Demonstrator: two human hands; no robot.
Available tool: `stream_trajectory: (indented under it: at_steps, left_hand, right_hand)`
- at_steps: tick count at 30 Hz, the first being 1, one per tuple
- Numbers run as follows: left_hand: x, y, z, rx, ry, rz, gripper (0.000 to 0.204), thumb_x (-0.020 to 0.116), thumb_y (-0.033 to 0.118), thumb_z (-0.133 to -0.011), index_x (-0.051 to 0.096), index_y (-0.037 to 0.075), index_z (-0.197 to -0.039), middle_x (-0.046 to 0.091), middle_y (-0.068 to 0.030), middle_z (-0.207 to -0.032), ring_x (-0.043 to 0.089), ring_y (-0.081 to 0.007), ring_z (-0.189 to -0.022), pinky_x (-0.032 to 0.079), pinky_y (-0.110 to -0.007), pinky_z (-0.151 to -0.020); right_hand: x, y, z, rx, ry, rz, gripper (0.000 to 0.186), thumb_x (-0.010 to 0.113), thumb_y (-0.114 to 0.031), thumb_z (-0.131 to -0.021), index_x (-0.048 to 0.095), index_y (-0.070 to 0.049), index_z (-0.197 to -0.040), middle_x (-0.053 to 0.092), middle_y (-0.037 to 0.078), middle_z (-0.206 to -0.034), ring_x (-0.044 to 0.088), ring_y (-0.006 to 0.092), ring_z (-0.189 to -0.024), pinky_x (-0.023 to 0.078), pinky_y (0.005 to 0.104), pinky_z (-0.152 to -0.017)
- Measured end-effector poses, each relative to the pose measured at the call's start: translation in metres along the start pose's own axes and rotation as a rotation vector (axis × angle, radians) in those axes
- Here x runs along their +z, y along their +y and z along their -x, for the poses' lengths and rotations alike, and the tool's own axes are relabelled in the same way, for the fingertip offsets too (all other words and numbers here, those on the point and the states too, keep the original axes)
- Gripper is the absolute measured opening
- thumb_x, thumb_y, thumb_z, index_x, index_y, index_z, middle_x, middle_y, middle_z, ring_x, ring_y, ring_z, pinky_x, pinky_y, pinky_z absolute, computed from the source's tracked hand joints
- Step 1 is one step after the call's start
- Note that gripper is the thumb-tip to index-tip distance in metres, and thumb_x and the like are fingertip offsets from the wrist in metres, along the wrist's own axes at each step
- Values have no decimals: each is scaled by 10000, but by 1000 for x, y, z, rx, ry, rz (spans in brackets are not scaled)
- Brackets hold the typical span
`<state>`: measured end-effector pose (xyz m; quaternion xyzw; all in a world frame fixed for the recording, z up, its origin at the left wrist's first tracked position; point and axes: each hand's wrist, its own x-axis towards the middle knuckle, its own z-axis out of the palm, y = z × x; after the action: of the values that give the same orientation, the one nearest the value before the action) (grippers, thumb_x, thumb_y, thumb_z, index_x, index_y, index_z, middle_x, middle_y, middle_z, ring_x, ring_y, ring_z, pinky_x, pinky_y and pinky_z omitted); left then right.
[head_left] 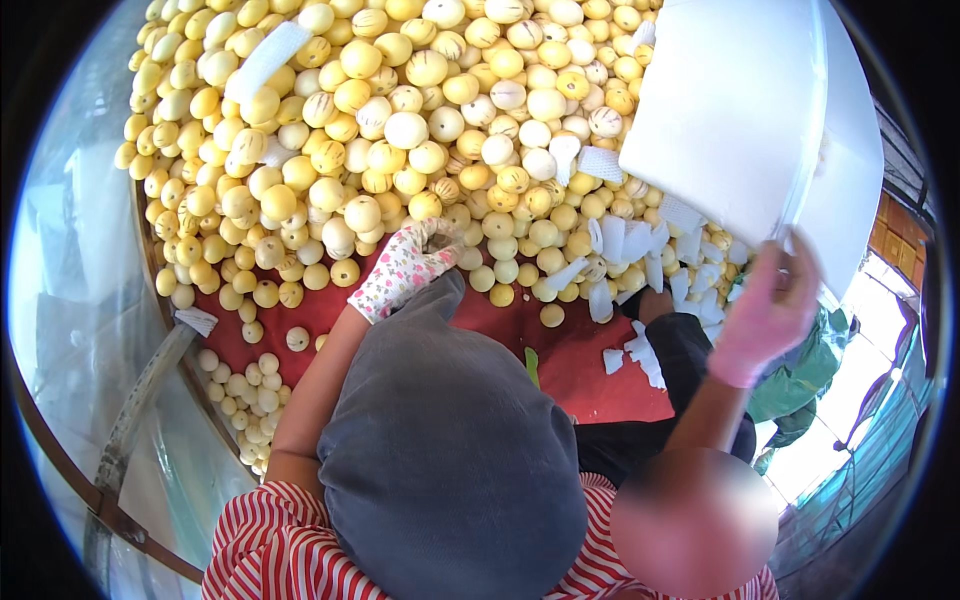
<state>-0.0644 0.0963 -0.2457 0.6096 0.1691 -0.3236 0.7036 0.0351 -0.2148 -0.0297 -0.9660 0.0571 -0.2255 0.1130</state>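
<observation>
Overhanging heaped yellow melons [400, 130], white foam box [730, 110] against right hand [768, 305].

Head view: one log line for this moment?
left hand: floral glove, on yellow fruit pile | right hand: pink glove, grips white foam box | red surface: white foam sleeves scattered

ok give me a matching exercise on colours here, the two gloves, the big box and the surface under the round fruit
Things:
1. glove on the left hand, at the yellow fruit
2. glove on the right hand
3. foam box that the right hand grips
4. table surface

Colours:
a. red
b. plain pink
c. white
d. light with a pink flower print

Pairs: 1-d, 2-b, 3-c, 4-a
</observation>
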Motion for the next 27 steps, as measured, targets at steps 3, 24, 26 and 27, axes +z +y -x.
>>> stream_trajectory:
  at_steps: [3, 24, 26, 27]
  left_hand:
    - [-2, -6, 2, -4, 30, -6, 335, 681, 150, -889, 602, -16, -1168, 666, -108, -1080, 621, -152, -1003, 502, -295, -883]
    - [140, 69, -4, 265, -277, -931, 392, 653, 321, -870, 669, 21, -1122, 668, -163, -1093, 626, -274, -1044, 487, -375, -914]
    - [160, 73, 0, 305, -302, -996, 389, 652, 318, -871, 668, 21, -1122, 667, -162, -1093, 626, -273, -1043, 486, -374, -914]
    - [171, 76, 3, 325, -307, -1037, 388, 652, 316, -872, 668, 21, -1121, 667, -162, -1093, 626, -273, -1043, 486, -374, -914]
  right_hand:
    - [29, -10, 44, -452, 22, 165, 212, 716, -53, -781, 701, -100, -987, 623, 64, -1133, 556, 263, -1079, 443, 390, -912]
    - [-136, 84, 204, 197, -66, -224, 257, 692, -126, -771, 647, -99, -1023, 634, 71, -906, 624, 276, -887, 519, 380, -754]
    - [-160, 96, 239, 222, 124, -158, 255, 693, -119, -770, 646, -88, -1019, 641, 66, -933, 631, 268, -918, 523, 375, -773]
    - [-173, 100, 256, 233, 223, -131, 255, 694, -115, -770, 645, -83, -1017, 644, 63, -946, 634, 264, -934, 525, 373, -782]
